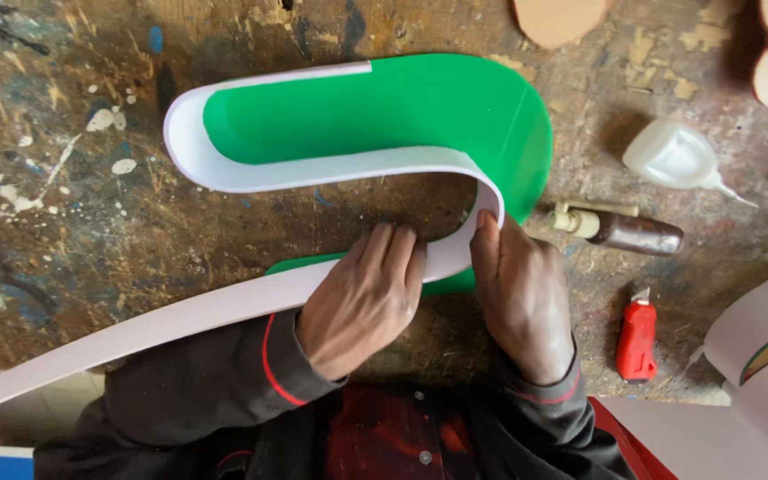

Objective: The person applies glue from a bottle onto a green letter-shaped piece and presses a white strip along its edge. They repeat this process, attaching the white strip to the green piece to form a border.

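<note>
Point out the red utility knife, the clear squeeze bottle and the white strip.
red utility knife (636,340), head view, middle of its body.
clear squeeze bottle (671,155), head view, its belly.
white strip (331,172), head view, its upper stretch.

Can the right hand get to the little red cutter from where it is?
Probably yes. The red cutter lies on the bench just right of the right hand, nothing between them, but that hand is pressing the white strip and would have to let go.

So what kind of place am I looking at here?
Likely a craft or sign-making workshop: a paint-spattered workbench, a glue bottle and red utility knife, both hands pressing a white strip around a green panel.
</note>
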